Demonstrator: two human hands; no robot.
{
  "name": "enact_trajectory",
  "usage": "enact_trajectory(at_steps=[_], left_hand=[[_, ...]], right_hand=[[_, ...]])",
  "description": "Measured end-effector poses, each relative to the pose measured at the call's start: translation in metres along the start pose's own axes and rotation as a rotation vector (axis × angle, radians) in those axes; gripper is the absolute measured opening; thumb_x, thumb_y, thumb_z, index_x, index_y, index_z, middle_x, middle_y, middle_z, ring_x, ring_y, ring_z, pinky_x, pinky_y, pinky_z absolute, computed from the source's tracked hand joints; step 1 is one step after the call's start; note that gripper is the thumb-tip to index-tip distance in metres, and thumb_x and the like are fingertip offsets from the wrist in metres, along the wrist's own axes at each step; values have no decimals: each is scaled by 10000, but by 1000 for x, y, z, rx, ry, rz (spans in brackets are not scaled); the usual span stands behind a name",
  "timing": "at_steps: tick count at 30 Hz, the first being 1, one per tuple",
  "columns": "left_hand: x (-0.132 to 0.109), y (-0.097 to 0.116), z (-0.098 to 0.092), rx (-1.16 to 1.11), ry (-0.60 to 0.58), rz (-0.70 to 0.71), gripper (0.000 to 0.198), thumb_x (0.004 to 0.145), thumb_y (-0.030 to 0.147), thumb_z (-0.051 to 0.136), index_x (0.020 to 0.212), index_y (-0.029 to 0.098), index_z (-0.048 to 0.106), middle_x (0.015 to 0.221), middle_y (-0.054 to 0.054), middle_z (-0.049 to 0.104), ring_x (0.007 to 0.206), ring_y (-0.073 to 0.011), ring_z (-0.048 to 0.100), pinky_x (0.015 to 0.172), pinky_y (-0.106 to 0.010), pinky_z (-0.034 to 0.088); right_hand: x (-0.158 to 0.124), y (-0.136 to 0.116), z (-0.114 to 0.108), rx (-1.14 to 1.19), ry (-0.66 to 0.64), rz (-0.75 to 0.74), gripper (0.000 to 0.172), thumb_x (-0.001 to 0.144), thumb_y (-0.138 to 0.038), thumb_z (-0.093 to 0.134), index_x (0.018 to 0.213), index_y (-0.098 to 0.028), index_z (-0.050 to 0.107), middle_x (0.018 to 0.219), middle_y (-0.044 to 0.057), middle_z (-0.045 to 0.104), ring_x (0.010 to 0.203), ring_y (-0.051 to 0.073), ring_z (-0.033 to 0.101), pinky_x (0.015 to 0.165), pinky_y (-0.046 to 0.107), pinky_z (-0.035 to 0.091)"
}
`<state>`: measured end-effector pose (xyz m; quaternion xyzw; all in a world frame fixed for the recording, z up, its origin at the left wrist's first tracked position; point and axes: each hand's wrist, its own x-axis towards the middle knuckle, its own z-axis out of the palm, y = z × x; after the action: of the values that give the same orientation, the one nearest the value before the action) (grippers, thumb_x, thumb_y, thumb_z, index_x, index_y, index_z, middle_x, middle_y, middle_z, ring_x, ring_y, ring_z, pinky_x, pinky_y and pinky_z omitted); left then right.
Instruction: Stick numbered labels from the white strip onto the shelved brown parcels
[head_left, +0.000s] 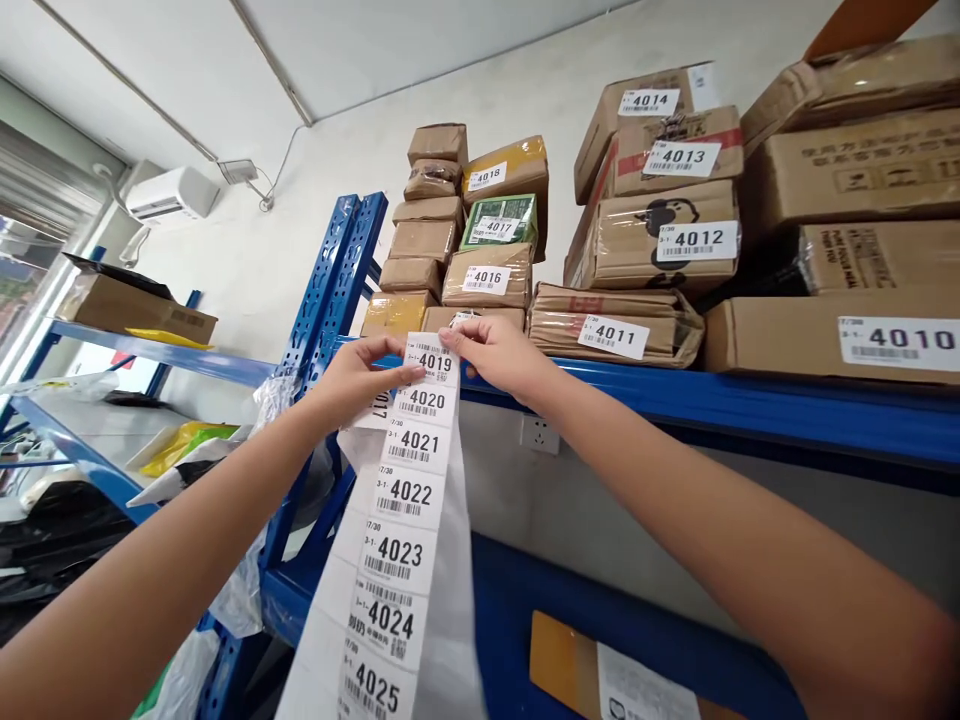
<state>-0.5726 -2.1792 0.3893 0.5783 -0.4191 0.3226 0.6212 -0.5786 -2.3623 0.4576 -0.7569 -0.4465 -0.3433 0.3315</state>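
Observation:
A long strip of printed number labels [409, 490] hangs from my two hands in the middle of the view, its top label reading 4019 and lower ones running to 4025. My left hand [364, 378] pinches the strip's left edge between thumb and fingers. At the top right corner, my right hand [495, 350] closes thumb and finger on the 4019 label; I cannot tell whether that label is lifted from its backing. Just behind the hands, a small box [431, 318] sits partly hidden on the shelf edge. Above it are boxes labelled 4016 [487, 277], 4017 [500, 222] and 4018 [510, 170].
A blue metal shelf [750, 410] crosses the right side, stacked with cartons such as 4011 [615, 325] and 4012 [664, 235]. A blue upright [330, 270] stands left of centre. Lower down lies an orange-brown parcel [562, 660]. Another rack [172, 350] with bags is at left.

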Motion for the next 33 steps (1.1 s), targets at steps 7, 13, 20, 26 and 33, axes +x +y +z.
enact_trajectory(at_steps=[7,13,20,26,33], left_hand=[[-7,-6,9,-136,173,-5,292,685,226,761,916,170,592,777,-29,687,648,-141,635,595,-252,506],[-3,-20,-4,-3,323,-26,209,769,306,689,673,164,568,641,-5,608,521,-90,527,501,-210,401],[2,-29,-38,45,409,86,336,717,454,730,663,160,576,604,29,553,502,-80,461,472,-192,350],[5,-34,-68,-16,208,-140,336,658,416,805,839,157,693,754,-42,681,577,-120,592,538,-220,467],[18,-38,-69,51,326,-142,310,766,428,707,656,163,590,470,35,522,349,-76,427,352,-178,318]], right_hand=[[-1,9,22,123,69,-165,226,705,-172,757,857,-206,592,795,13,684,735,181,651,671,308,539],[7,8,45,-85,188,-253,73,774,-183,705,799,-199,637,756,5,671,694,164,621,673,301,495],[42,-12,70,-189,146,-224,130,756,-142,726,678,-183,631,712,-1,671,682,149,614,649,267,454],[67,-14,75,-340,107,-184,161,776,-153,710,659,-181,604,729,7,664,702,152,596,628,265,415],[76,-7,87,-364,90,-133,200,805,-152,659,643,-188,548,720,8,645,721,167,600,630,272,426]])
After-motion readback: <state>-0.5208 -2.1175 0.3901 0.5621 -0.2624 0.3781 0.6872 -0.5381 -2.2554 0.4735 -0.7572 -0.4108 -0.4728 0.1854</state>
